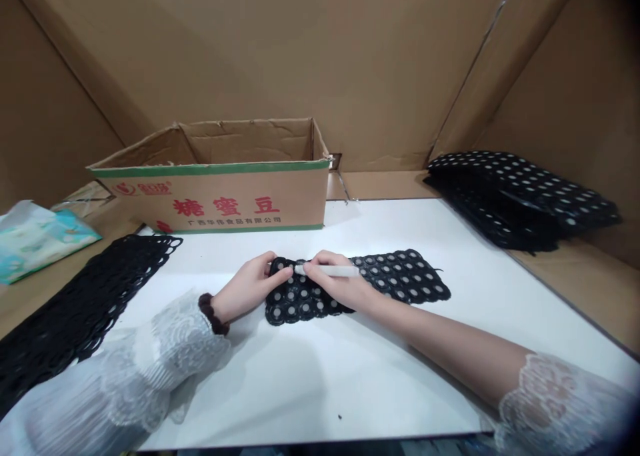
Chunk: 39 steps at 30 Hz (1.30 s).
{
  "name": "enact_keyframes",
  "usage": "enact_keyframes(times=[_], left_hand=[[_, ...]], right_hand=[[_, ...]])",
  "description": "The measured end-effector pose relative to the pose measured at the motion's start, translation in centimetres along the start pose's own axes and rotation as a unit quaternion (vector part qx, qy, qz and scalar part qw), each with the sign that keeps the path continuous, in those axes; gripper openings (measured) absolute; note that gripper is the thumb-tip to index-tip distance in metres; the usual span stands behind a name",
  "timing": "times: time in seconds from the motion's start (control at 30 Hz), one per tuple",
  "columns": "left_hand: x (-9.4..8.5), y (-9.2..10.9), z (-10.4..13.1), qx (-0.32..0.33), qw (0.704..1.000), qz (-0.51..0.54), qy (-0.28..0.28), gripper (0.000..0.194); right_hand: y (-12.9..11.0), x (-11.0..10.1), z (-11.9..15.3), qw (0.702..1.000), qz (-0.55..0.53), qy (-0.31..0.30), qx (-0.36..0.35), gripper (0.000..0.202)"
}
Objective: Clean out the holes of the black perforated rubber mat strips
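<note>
Right grip point(345, 288) is clamping a white pen-like tool point(337, 271) and left grip point(253, 283) is pinching the far left corner of the dotted black strip point(395, 276), which is lying on the counter point(280, 383) and I'm judging remotely as light, floppy, best held by its edges.

Your smooth white rectangular tabletop point(260, 396) is fairly bright, with a soft shadow beneath your bare right forearm point(450, 346); the brown cardboard walls point(300, 49) behind it look dimmer, and the far right edge blurs into black.
</note>
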<state>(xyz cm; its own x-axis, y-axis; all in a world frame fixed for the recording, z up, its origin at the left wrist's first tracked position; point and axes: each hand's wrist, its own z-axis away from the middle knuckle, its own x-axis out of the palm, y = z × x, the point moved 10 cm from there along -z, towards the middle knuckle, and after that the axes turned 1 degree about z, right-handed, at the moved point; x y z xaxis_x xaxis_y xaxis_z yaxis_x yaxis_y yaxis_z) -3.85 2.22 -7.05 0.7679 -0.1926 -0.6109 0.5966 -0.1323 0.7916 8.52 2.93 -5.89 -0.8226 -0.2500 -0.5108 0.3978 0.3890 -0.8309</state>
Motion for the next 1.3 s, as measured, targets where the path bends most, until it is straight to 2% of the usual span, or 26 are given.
enact_keyframes(times=[0.2,0.43,0.7,0.9,1.0,1.1,1.2,1.3], left_hand=[[1.7,-1.7,-0.7,-0.065,0.99,0.077,-0.1,0.026],[1.8,-2.0,-0.5,-0.102,0.982,0.133,-0.088,0.025],[2.3,-2.1,-0.2,-0.132,0.967,0.19,-0.104,0.024],[2.3,-2.0,0.0,-0.132,0.967,0.195,-0.095,0.021],[1.9,-1.3,-0.1,-0.093,0.98,0.161,-0.074,0.018],[0.7,0.5,0.1,-0.005,0.999,0.033,-0.004,0.017],[0.4,2.3,0.7,0.052,0.992,-0.109,0.049,0.015],[0.9,3.0,1.0,0.07,0.982,-0.169,0.054,0.014]], right_hand=[[-0.4,0.4,0.2,0.999,-0.026,-0.045,-0.003,0.03],[0.3,-0.2,0.1,0.998,-0.048,-0.012,0.045,0.025],[0.4,-0.2,0.0,0.997,-0.069,-0.012,0.044,0.025],[0.4,-0.4,-0.1,0.996,-0.06,-0.014,0.056,0.021],[0.4,0.0,-0.2,0.997,-0.049,-0.034,0.046,0.021],[-0.1,0.6,-0.1,0.998,-0.023,-0.054,0.012,0.019],[-1.0,1.0,0.0,0.998,0.009,-0.05,-0.034,0.017],[-1.5,1.5,0.1,0.996,0.045,-0.053,-0.05,0.017]])
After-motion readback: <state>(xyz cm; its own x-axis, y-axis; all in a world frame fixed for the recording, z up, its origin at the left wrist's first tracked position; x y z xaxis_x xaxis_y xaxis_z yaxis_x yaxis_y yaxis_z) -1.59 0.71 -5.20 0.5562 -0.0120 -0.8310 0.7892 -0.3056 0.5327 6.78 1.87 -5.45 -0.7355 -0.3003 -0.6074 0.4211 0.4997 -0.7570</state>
